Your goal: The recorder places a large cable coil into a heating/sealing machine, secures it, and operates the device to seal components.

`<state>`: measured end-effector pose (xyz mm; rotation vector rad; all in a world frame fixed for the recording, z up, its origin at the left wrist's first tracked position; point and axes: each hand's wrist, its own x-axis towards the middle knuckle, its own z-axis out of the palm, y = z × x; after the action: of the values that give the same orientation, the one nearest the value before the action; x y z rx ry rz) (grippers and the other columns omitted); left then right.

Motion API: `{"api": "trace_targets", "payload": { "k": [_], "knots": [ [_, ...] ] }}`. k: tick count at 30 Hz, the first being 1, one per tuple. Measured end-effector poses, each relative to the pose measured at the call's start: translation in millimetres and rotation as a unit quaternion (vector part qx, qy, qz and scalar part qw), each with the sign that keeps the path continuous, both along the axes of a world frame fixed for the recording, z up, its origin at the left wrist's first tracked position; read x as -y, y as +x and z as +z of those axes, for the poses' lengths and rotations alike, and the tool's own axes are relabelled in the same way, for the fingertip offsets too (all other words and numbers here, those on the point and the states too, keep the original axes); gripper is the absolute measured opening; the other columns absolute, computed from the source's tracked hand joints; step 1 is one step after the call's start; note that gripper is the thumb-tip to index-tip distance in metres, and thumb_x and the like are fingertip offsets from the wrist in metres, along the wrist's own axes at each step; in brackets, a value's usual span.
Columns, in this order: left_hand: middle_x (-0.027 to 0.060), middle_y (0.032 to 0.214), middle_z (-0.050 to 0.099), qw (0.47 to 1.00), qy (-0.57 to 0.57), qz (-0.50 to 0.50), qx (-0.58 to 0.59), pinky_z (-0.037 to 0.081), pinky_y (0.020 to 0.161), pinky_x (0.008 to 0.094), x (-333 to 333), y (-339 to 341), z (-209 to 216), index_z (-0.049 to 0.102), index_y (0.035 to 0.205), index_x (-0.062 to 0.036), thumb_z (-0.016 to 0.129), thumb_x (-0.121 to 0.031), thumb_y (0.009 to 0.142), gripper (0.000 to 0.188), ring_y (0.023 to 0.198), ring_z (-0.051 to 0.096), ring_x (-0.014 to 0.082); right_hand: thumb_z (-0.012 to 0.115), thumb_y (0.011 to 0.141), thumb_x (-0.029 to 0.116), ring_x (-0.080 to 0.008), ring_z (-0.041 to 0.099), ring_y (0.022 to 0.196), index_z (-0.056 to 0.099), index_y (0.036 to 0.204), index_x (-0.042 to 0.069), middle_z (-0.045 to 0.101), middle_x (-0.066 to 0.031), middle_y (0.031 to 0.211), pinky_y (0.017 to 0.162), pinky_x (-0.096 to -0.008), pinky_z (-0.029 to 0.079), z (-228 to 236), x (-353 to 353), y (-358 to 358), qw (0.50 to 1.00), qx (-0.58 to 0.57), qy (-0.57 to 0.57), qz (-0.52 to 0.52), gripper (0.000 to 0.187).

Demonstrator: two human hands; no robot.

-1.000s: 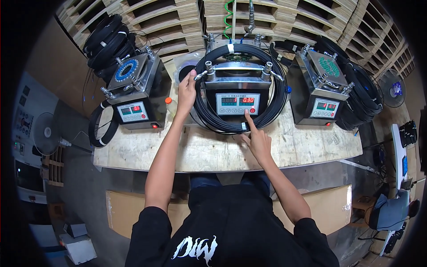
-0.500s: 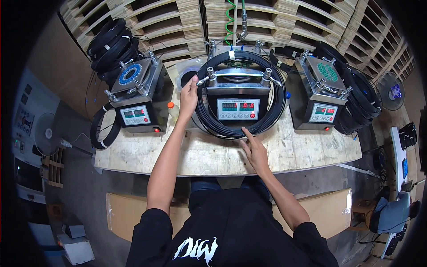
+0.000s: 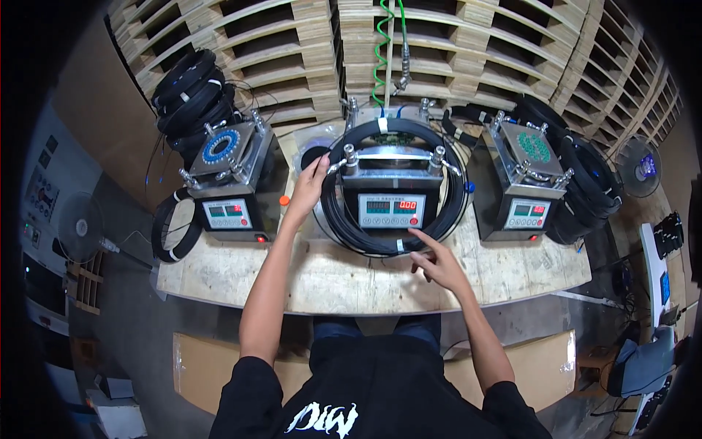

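A large coil of black cable (image 3: 356, 240), tied with white bands, rings the middle machine (image 3: 391, 186) on the bench. My left hand (image 3: 310, 187) is closed at the coil's left side, close to the machine's left clamp lever (image 3: 335, 168). It seems to grip the coil's edge, though the fingertips are partly hidden. My right hand (image 3: 442, 268) is in front of the coil's lower right part, index finger stretched toward the control panel (image 3: 393, 211), just below its red button. The other fingers are loosely bent and hold nothing. Whether the fingertip touches the panel, I cannot tell.
Similar machines stand left (image 3: 227, 190) with a blue ring of connectors and right (image 3: 523, 183) with green ones. More black coils pile up behind left (image 3: 191, 95) and right (image 3: 585, 172). An orange-capped bottle (image 3: 284, 200) stands beside my left forearm. Wooden pallets (image 3: 278, 58) rise behind.
My right hand has moved from the coil's lower edge up and right toward the control panel's red button. My left hand stays at the coil's left side. The whole view has shifted slightly.
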<state>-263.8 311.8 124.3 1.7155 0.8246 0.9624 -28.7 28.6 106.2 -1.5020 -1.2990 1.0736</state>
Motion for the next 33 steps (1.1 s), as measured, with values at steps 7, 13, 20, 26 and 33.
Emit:
{"api": "trace_targets", "payload": {
  "k": [7,13,20,26,33],
  "knots": [
    [0.0015,0.107,0.067,0.993,-0.097,-0.07,-0.015,0.053,0.079,0.0268,1.1,-8.5,33.2,0.047,0.149,-0.013,0.05,-0.048,0.106,0.056,0.095,0.062,0.0101,0.06,0.103,0.022,-0.0039,0.047,0.054,0.069,0.106,0.002,0.058,0.0011,0.066,0.05,-0.021,0.038,59.2,-21.4,84.3,0.961,0.013,0.195,-0.195,0.022],
    [0.0114,0.107,0.065,0.984,0.006,0.174,0.036,0.05,0.083,0.0301,42.6,-5.8,-11.1,0.064,0.128,-0.0062,0.056,-0.033,0.104,0.037,0.089,0.062,0.0168,0.058,0.103,0.019,-0.0098,0.049,0.066,0.063,0.119,-0.004,0.059,-0.0027,0.077,0.062,-0.0277,0.043,6.1,-49.7,94.9,0.861,0.153,0.27,-0.404,0.029],
    [0.0113,0.108,0.061,0.961,0.026,0.273,0.013,0.047,0.084,0.0299,137.8,1.0,-48.0,0.06,0.128,-0.0022,0.058,-0.025,0.104,0.034,0.094,0.056,0.0145,0.057,0.103,0.019,-0.014,0.054,0.07,0.055,0.128,-0.004,0.06,-0.0087,0.081,0.066,-0.0298,0.046,-58.9,-14.5,18.8,0.883,0.061,0.138,-0.444,0.035],
    [-0.0024,0.074,0.059,0.988,-0.083,0.13,0.018,0.042,0.055,0.0226,186.5,10.3,-67.0,0.068,0.11,0.0004,0.069,-0.024,0.099,0.027,0.063,0.05,0.0043,0.064,0.099,0.01,-0.0086,0.054,0.071,0.058,0.109,-0.002,0.06,-0.0047,0.082,0.066,-0.0244,0.047,-49.7,-6.5,-39.1,0.909,0.02,0.14,-0.392,0.017],
    [0.0009,0.07,0.065,0.977,-0.197,0.048,0.072,0.041,0.049,0.0206,184.5,34.1,-71.6,0.067,0.107,0.0029,0.068,-0.02,0.099,0.024,0.057,0.054,0.0028,0.062,0.1,0.008,-0.0093,0.061,0.075,0.062,0.102,-0.004,0.066,-0.0064,0.081,0.069,-0.0244,0.05,-69.2,-6.2,-60.2,0.925,-0.03,0.125,-0.358,0.012]
  ]
}}
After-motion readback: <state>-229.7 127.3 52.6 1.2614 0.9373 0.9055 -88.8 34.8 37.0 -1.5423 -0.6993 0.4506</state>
